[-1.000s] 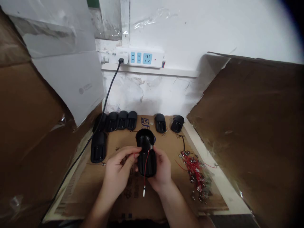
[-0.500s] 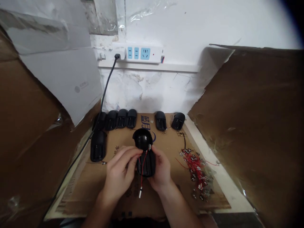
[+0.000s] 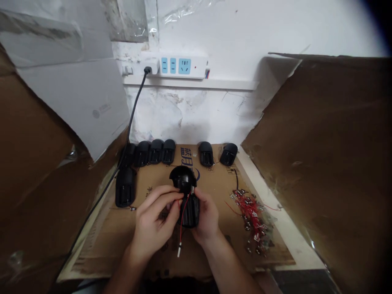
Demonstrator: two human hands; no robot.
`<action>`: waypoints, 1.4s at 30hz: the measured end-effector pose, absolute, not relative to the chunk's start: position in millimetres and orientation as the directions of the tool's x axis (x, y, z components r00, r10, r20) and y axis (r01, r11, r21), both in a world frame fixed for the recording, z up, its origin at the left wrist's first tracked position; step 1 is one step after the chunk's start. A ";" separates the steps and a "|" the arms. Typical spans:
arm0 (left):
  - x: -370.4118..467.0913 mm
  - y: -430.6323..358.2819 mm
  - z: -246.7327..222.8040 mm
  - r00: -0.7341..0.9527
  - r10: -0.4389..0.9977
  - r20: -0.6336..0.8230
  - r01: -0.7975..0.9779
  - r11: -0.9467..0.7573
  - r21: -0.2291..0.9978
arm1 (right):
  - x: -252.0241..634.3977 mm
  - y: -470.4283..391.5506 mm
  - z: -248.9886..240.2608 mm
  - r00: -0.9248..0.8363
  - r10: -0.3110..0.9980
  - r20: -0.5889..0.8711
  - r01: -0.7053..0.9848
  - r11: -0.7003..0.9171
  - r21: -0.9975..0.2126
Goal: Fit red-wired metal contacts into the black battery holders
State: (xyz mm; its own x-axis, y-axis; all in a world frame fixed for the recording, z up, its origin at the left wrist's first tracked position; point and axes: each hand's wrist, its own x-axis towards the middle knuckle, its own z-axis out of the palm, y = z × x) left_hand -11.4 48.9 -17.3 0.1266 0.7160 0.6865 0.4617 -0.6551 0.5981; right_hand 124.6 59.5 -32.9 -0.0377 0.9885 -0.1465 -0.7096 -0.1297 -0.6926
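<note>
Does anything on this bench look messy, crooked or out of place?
Yes. The rightmost black housing in the back row lies tilted, while its neighbours sit straight. The red wires on the right are a tangled heap, and one more housing sits apart, left of the hands.

Even, dim indoor light is falling from above, brightening the white plastered wall (image 3: 275, 28). Corners are darkening into vignette, edges are bending outward, and the brown cardboard panels (image 3: 330, 155) are blurring softly.
</note>
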 end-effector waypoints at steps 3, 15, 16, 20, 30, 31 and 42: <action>-11.7 48.0 -17.9 0.131 0.708 0.694 0.471 -0.660 0.585 | 124.6 59.4 -31.3 -0.042 0.991 -0.128 -0.697 -0.121 -0.707; -10.9 50.2 -17.1 0.122 0.691 0.713 0.504 -0.662 0.555 | 122.1 60.3 -36.7 -0.031 0.991 -0.133 -0.720 -0.114 -0.684; -10.2 50.4 -17.5 0.124 0.696 0.708 0.502 -0.659 0.560 | 122.0 60.2 -37.5 -0.024 0.991 -0.134 -0.722 -0.110 -0.684; -7.5 50.3 -19.4 0.123 0.714 0.689 0.492 -0.647 0.583 | 121.9 60.1 -38.7 -0.016 0.994 -0.111 -0.723 -0.088 -0.685; -3.9 49.4 -28.0 0.100 0.673 0.732 0.493 -0.673 0.551 | 119.6 57.6 -35.4 -0.030 0.989 -0.146 -0.781 -0.115 -0.614; -3.7 49.3 -29.0 0.100 0.674 0.732 0.496 -0.671 0.551 | 119.3 57.5 -35.2 -0.032 0.988 -0.152 -0.784 -0.119 -0.609; -10.7 52.9 -18.6 0.173 0.714 0.679 0.462 -0.667 0.584 | 133.4 63.8 -49.1 -0.001 0.998 0.062 -0.604 0.049 -0.795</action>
State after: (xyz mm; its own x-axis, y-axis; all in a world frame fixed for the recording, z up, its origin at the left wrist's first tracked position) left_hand -10.7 52.9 -18.6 0.1728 0.7137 0.6788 0.4623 -0.6673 0.5839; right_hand 133.4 63.8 -49.1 -0.0007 0.9981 0.0621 -0.6045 0.0490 -0.7951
